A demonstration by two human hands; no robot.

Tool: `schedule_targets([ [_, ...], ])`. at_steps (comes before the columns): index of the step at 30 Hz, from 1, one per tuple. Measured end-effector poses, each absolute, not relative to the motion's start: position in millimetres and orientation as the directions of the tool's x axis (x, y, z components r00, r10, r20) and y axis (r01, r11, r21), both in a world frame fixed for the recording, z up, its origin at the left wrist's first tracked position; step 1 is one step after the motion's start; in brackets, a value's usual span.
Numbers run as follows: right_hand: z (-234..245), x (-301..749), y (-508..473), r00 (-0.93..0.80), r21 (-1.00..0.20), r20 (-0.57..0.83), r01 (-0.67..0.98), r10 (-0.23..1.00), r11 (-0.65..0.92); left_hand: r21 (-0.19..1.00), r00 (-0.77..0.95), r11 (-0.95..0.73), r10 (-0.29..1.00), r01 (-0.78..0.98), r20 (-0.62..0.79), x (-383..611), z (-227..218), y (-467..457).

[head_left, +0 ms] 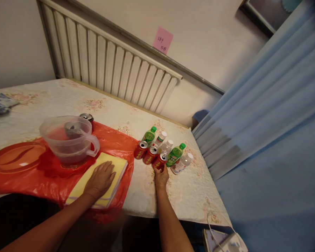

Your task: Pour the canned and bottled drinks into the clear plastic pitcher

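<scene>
My left hand (101, 178) lies flat, fingers stretched out, on a folded yellow cloth (82, 187). The cloth rests on a red plastic bag (126, 148) spread over the table. My right hand (162, 177) has its fingers closed around the lower part of a red drink can (160, 161), the rightmost of three in a row. Beside it stand the middle red can (150, 156) and the left red can (141, 150), their tops opened. Behind and right of the cans are a green-capped bottle (149, 135), another green bottle (175, 155) and several white-capped bottles (184, 163).
A clear plastic jug (68, 141) with a handle stands on the bag, a dark can (87, 117) behind it. Left of it lies an orange oval lid or dish (17, 157). A radiator (110, 63) lines the back; a blue curtain (265, 140) hangs at right.
</scene>
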State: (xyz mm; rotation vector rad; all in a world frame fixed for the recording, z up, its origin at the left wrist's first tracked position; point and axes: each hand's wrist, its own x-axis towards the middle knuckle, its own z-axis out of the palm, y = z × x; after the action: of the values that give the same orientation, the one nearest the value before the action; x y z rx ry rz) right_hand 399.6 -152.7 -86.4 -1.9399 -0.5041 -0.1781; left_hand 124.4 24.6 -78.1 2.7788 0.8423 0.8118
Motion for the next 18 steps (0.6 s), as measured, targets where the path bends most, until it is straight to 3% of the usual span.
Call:
schedule_targets([
  [18, -92.6, 402.5, -151.7, 0.891, -0.831, 0.37, 0.445, 0.265, -0.335, 0.25, 0.695, -0.837, 0.544, 0.486, 0.47, 124.0, -80.1, 24.9],
])
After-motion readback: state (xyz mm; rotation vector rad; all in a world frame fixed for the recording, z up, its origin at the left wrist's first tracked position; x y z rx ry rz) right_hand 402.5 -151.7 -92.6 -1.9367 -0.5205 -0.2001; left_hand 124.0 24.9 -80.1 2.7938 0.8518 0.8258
